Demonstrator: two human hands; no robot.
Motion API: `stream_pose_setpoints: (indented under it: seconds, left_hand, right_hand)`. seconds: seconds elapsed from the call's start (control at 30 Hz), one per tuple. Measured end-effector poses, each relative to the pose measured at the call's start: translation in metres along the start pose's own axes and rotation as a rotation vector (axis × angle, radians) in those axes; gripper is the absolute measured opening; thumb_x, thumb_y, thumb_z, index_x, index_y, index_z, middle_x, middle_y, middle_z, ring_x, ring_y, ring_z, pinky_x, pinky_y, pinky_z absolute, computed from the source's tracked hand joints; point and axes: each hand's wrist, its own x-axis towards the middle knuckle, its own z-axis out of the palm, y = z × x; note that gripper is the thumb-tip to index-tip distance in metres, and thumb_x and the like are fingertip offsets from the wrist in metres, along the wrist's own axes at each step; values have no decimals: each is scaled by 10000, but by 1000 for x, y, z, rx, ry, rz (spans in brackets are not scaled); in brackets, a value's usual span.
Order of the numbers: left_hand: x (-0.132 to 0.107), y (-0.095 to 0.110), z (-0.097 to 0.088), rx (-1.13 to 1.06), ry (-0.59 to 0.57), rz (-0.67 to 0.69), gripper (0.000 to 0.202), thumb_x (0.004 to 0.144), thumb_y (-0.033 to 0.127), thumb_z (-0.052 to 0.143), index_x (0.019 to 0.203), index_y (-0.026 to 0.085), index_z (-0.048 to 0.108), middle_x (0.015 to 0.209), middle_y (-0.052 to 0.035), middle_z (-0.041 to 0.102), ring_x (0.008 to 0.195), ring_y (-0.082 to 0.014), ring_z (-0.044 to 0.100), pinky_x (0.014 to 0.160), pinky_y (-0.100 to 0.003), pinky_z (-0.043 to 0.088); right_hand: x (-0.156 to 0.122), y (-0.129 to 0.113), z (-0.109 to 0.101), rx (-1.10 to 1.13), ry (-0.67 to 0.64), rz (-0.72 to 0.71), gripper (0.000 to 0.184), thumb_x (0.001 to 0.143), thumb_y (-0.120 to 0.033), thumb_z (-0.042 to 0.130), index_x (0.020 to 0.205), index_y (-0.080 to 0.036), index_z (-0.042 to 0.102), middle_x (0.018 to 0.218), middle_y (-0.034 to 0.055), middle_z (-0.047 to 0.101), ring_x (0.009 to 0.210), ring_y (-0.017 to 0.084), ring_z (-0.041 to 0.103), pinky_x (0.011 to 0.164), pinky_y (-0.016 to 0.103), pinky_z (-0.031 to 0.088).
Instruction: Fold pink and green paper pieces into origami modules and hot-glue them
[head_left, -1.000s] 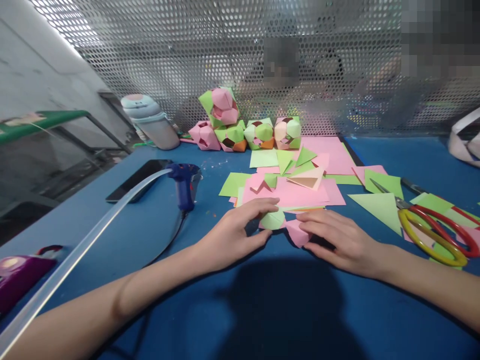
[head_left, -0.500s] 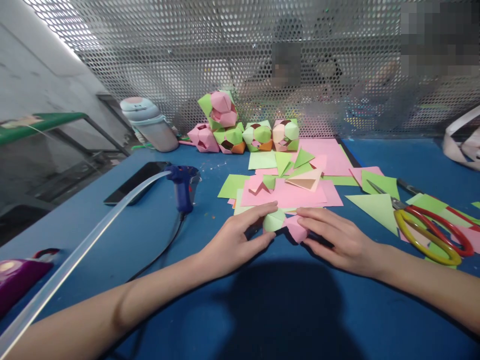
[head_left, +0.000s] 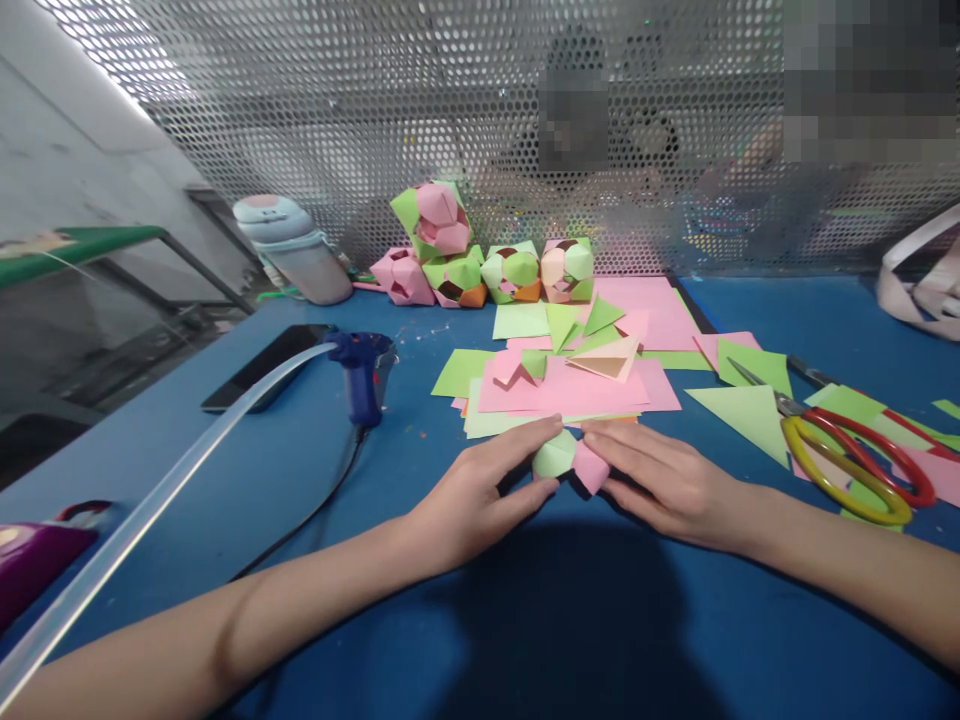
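My left hand [head_left: 476,490] pinches a pale green folded paper piece [head_left: 555,456] between thumb and fingers, just above the blue table. A pink folded paper piece [head_left: 592,468] is gripped by my right hand [head_left: 671,485], whose fingers lie over its right side. The two pieces meet edge to edge between my hands; whether they are joined cannot be seen. Right behind them lies a stack of pink and green paper sheets [head_left: 559,392]. On it rest a pink-and-green folded piece [head_left: 517,366] and a peach folded triangle [head_left: 606,358].
Several folded paper balls [head_left: 448,278] stand against the perforated metal screen [head_left: 480,110], near a bottle [head_left: 296,250]. At left are a blue glue gun [head_left: 364,380] with a long glue stick, a phone [head_left: 259,372] and a purple object [head_left: 37,570]. Scissors [head_left: 847,460] lie right among paper scraps.
My hands have come slightly closer together. The green and pink pieces now sit tighter against each other, where a small notch showed between them before.
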Motion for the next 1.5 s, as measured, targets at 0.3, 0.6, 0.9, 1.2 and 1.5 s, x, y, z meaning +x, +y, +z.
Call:
stream_pose_setpoints:
  seconds: [0.3, 0.6, 0.9, 1.2, 1.5]
  left_hand:
    - [1, 2, 1, -10, 32, -28, 481, 855, 262, 570, 1318, 168, 478, 1284, -112, 593, 1162, -217, 571, 997, -384, 474]
    - [-2, 1, 5, 58, 90, -25, 486, 854, 272, 577, 1315, 147, 485, 1240, -127, 619, 1123, -234, 595, 961, -383, 502]
    - [-3, -2, 9, 87, 130, 41, 487, 855, 286, 576, 1299, 99, 501, 1268, -142, 603, 1148, -225, 588, 999, -352, 480]
    - [0, -1, 9, 43, 106, 16, 473, 858, 281, 573, 1301, 133, 502, 1271, -120, 604, 1156, -221, 579, 1003, -354, 472]
    - [20, -24, -7, 120, 321, -171, 503, 837, 369, 593, 1292, 171, 511, 1358, -127, 528, 1253, -254, 487, 1064, -450, 381]
  right_hand:
    - [-1, 0, 0, 12, -32, 34, 642, 870, -261, 573, 1427, -83, 309, 1393, 208, 444, 1315, 278, 406, 1059, 455, 427]
    - [0, -5, 4, 0, 93, 76, 549, 847, -213, 606, 1349, -103, 411, 1283, 185, 559, 1236, 248, 508, 1022, 399, 477]
    - [1, -8, 8, -122, 140, 18, 615, 841, -127, 568, 1412, -79, 344, 1269, 199, 574, 1198, 270, 544, 974, 411, 522]
    - [2, -8, 9, -94, 99, 33, 657, 859, -166, 568, 1442, -75, 280, 1316, 207, 533, 1230, 268, 515, 1005, 409, 497]
    - [1, 0, 7, -4, 47, 269, 530, 918, -291, 499, 1395, -106, 362, 1342, 164, 519, 1248, 241, 498, 1035, 426, 465]
